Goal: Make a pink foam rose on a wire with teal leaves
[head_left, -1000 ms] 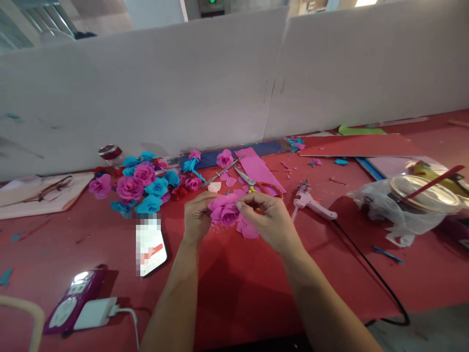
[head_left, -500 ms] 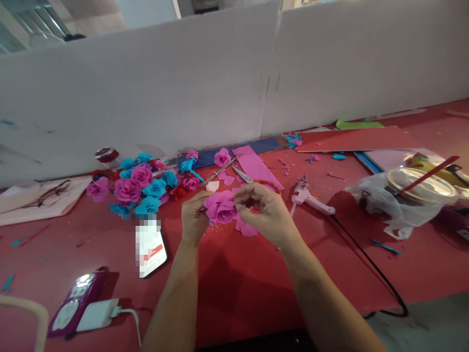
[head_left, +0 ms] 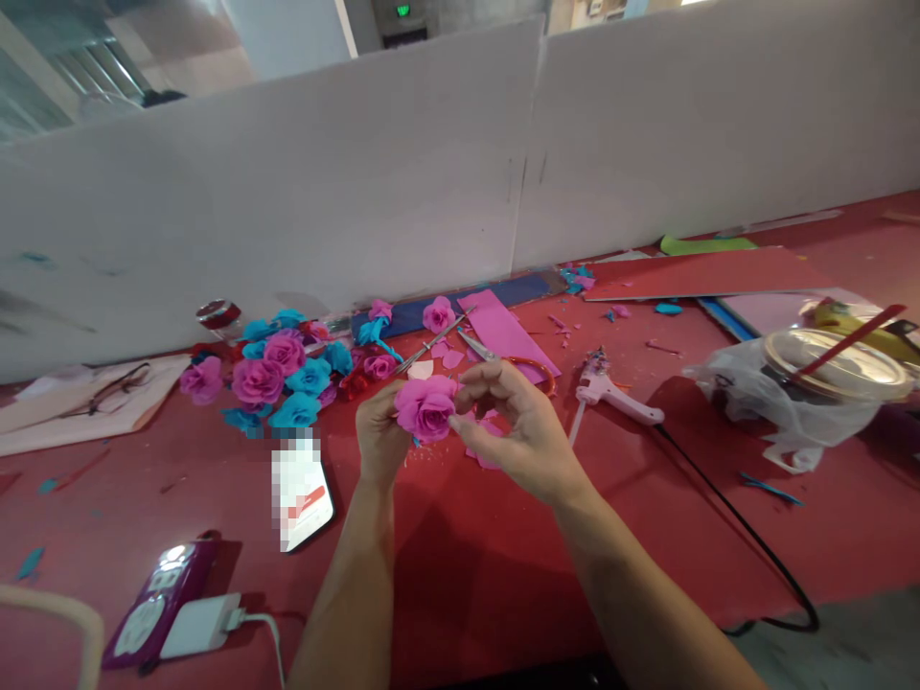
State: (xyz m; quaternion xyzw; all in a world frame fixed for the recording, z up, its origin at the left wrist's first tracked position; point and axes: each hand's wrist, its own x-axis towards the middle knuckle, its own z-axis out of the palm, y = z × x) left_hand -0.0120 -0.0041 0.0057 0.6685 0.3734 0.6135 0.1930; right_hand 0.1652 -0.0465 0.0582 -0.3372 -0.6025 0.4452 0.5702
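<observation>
We hold the pink paper rose [head_left: 425, 406] in the air just above the red desk [head_left: 467, 565], between our 2 hands. Our left hand [head_left: 380, 436] sits left of the rose and below it, its grip closed around the underside, so the bloom faces up and toward us. Our right hand [head_left: 521, 426] comes in from the rose's right, thumb and forefinger nearly closed in a pinch on an outer petal; its other fingers arch loosely above. Both hands touch the rose, the left bearing it.

Behind the rose lie the scissors [head_left: 503, 356] and loose pink petals [head_left: 485, 443], close by. Right of the rose rests the glue gun [head_left: 610, 395], its cord trailing toward the desk's near edge. Left of the rose sits the heap of finished roses [head_left: 277, 369], and nearer us the phone [head_left: 302, 489]. The desk right below the rose is bare.
</observation>
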